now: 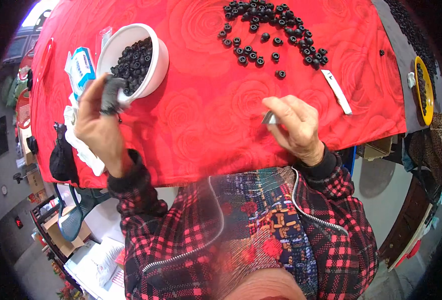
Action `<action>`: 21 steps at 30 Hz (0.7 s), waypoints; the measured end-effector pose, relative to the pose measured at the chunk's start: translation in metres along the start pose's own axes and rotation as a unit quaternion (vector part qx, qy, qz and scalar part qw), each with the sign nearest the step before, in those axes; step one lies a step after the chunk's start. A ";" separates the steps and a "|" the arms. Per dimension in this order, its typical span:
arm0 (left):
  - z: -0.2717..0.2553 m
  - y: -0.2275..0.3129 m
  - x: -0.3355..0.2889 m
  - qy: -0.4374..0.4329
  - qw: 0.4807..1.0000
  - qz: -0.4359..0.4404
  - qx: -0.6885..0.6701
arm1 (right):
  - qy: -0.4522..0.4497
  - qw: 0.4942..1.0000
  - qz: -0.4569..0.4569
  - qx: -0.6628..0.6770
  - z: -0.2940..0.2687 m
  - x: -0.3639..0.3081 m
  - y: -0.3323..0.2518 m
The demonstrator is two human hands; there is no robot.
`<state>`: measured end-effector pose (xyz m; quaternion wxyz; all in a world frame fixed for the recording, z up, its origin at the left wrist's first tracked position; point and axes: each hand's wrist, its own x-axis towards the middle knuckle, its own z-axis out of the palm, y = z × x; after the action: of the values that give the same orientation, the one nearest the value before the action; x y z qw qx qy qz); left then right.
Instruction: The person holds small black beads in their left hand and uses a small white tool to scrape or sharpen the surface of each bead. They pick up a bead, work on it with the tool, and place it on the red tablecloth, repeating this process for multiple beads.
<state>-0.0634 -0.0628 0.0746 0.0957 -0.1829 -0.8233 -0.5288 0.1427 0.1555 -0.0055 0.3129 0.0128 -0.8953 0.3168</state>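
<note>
My left hand (pixel 98 132) is raised beside the near left rim of a white bowl (pixel 160 62). It is smeared by motion, and a grey cover (pixel 112 95) wraps one digit. A tiny dark speck shows just below that cover; I cannot make out whether the hand holds it. Small round black plastic parts (pixel 133 62) are heaped in the bowl. Over the table's near right part, my right hand (pixel 298 125) pinches a small grey metal blade (pixel 269 118) between thumb and fingers. More black parts (pixel 291 35) lie loose beyond it, each with a round opening.
A red rose-patterned cloth (pixel 201 125) covers the table. A white strip (pixel 337 92) lies at the right; a blue and white packet (pixel 82 65) and white tissue (pixel 83 145) are at the left. A yellow tray (pixel 428 92) with dark bits stands at the far right.
</note>
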 end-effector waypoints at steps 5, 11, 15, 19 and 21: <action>-0.012 -0.043 0.051 -0.067 0.997 0.008 -0.039 | 0.053 0.998 0.029 -0.017 -0.005 -0.007 0.014; 0.071 0.012 0.004 -0.104 0.930 0.340 0.091 | 0.127 0.988 0.089 0.011 -0.010 -0.011 0.014; 0.131 0.023 -0.040 -0.255 0.893 0.371 -0.020 | 0.133 0.987 0.093 -0.003 -0.010 -0.008 0.013; 0.184 -0.002 -0.059 -0.325 0.880 0.346 -0.033 | 0.151 0.981 0.119 0.000 -0.009 -0.009 0.013; 0.193 -0.003 -0.061 -0.334 0.880 0.337 -0.035 | 0.151 0.981 0.119 0.000 -0.010 -0.009 0.014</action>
<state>-0.0022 0.0986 -0.0304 -0.0190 -0.6182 -0.6758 -0.4009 0.1522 0.1710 -0.0129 0.4049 -0.1419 -0.8325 0.3506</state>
